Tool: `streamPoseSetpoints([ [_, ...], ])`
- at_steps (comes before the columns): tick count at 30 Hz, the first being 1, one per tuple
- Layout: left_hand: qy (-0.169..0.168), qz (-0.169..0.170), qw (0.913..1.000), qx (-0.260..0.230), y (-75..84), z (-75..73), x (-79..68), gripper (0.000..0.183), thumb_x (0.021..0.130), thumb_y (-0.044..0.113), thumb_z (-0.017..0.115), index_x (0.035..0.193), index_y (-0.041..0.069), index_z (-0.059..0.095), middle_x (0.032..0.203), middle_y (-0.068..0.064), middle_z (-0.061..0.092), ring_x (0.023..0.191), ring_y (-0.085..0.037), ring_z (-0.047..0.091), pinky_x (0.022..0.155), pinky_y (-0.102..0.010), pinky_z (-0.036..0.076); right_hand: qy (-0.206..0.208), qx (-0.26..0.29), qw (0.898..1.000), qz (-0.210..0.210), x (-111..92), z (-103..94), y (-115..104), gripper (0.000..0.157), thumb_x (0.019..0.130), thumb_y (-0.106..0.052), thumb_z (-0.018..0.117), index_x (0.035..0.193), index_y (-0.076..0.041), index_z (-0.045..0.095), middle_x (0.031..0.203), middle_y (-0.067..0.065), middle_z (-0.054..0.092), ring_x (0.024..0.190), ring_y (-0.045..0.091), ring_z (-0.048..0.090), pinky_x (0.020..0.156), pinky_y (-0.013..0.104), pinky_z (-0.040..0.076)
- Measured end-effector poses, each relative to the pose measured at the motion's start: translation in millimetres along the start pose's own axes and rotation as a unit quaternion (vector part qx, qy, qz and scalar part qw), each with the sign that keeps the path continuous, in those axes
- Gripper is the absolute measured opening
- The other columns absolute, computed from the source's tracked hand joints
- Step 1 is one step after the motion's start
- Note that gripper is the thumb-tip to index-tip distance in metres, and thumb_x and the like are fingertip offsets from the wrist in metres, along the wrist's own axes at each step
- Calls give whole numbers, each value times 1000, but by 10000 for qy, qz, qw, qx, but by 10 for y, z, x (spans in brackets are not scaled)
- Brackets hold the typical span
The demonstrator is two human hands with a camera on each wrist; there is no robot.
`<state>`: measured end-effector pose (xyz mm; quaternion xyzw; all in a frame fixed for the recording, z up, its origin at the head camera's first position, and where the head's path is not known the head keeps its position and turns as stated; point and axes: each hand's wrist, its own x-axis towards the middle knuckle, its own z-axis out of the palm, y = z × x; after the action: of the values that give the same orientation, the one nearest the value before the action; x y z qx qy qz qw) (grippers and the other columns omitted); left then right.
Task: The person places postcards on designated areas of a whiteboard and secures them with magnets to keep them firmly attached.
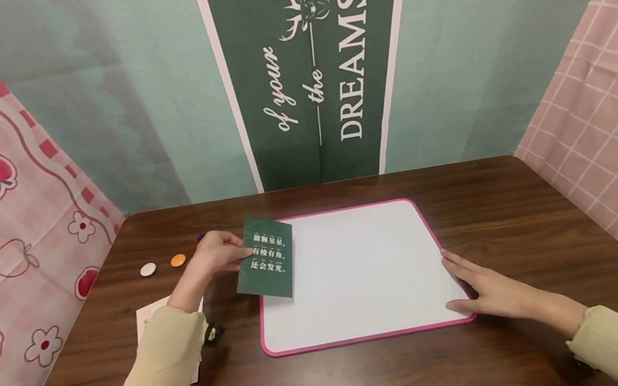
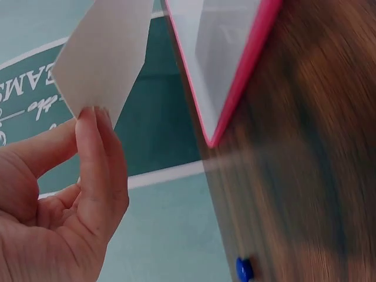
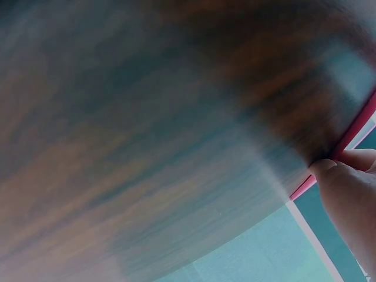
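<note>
A green card [image 1: 265,259] with white lettering is pinched at its left edge by my left hand [image 1: 219,254]. It is tilted over the left side of a whiteboard [image 1: 354,274] with a pink rim. In the left wrist view, thumb and fingertips of the left hand [image 2: 82,188] hold the card's pale back [image 2: 106,59] toward the camera. My right hand [image 1: 490,289] rests at the board's front right corner, its extended fingers along the right rim and its thumb over the white surface. The right wrist view shows that hand [image 3: 349,194] against the pink rim [image 3: 355,126].
White [image 1: 148,269] and orange [image 1: 178,260] round pieces lie at the table's back left. White printed paper [image 1: 147,313] and a small dark object [image 1: 214,334] sit by my left forearm. A blue piece [image 2: 244,269] lies near the table's edge. Curtains surround the wooden table [image 1: 391,378].
</note>
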<state>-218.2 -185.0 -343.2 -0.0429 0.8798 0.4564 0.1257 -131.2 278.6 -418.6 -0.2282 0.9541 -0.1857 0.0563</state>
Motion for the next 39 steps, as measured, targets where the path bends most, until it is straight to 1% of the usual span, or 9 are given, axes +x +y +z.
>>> streamPoseSetpoints([
  [5,-22,-59,9997,-225,109,137,54,28,80,10,70,96,-9,58,82,-11,56,57,-10,57,70,-36,54,-48,11,10000,9,-2,0,2,85,81,-51,61,138,4,31,147,19,24,129,37,31,96,53,32],
  [12,26,-54,9992,-407,228,345,118,29,77,9,72,97,-7,59,84,-13,58,56,-11,57,61,-28,54,-40,7,10000,9,-10,-8,2,85,81,-50,61,138,5,31,146,19,24,129,37,32,96,53,32],
  [19,22,-158,9990,-418,319,559,154,28,75,10,74,95,-5,60,87,-14,59,58,-14,57,60,-27,53,15,-38,10000,-28,-9,1,13,84,81,-50,61,138,4,32,146,19,25,128,37,33,96,50,34],
  [23,12,-179,9990,-406,376,668,161,27,75,10,75,93,-3,60,85,-13,60,57,-14,57,59,-25,53,-34,-63,9999,73,1,1,24,86,80,-52,61,139,3,31,147,16,24,129,35,32,98,45,34],
  [29,-28,-83,9990,-441,466,820,178,24,75,8,74,91,-4,61,81,-12,60,53,-12,56,56,-23,52,-81,-55,9999,108,6,-4,26,87,80,-52,61,139,3,30,148,17,23,129,35,31,97,51,32],
  [33,-46,-85,9992,-393,533,919,188,24,74,7,74,90,-4,60,80,-11,60,51,-11,56,54,-22,51,-43,-94,9999,78,1,-1,32,86,80,-51,61,139,3,30,147,17,23,129,35,32,97,48,33],
  [35,-47,-94,9993,-345,565,970,191,24,74,8,75,89,-3,60,80,-10,60,51,-11,56,54,-22,51,0,-117,9999,64,-3,4,31,85,80,-51,61,139,2,31,147,16,24,128,34,33,98,43,34],
  [37,-62,-89,9994,-328,593,1027,199,24,74,8,75,89,-3,60,80,-10,60,51,-11,57,53,-21,51,38,-108,9999,-12,-6,8,28,85,80,-50,61,138,4,31,146,17,25,127,36,34,98,44,35],
  [39,-100,-65,9994,-310,620,1085,205,24,74,9,75,88,-2,60,79,-10,60,51,-11,57,53,-21,51,51,-108,9999,-2,-8,10,24,85,80,-51,61,138,3,32,146,17,25,128,36,34,99,41,35],
])
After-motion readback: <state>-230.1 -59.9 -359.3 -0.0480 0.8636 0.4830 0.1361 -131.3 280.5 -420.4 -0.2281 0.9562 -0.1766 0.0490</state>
